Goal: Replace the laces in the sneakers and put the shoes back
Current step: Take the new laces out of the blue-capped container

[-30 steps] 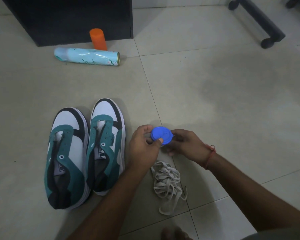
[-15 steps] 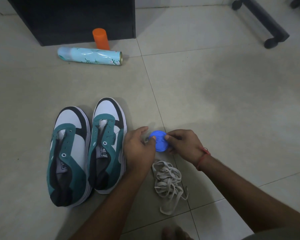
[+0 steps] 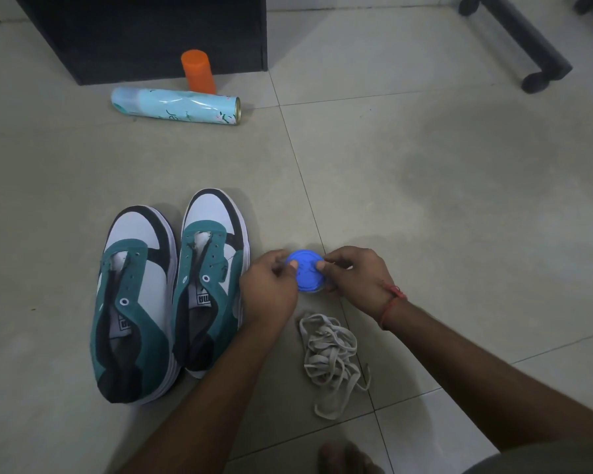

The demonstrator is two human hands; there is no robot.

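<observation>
Head view: left hand (image 3: pixel 269 292) and right hand (image 3: pixel 355 280), fingers curled, thumbs pressing, pinching blue lid (image 3: pixel 305 273) between them.

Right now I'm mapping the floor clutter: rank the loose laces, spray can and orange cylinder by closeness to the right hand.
1. Loose laces: just below the right hand.
2. Spray can: lying far up-left.
3. Orange cylinder: standing just behind the can.

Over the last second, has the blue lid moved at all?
Yes. The blue lid, pinched between the left hand and the right hand, has dropped slightly toward the loose laces on the floor.
</observation>
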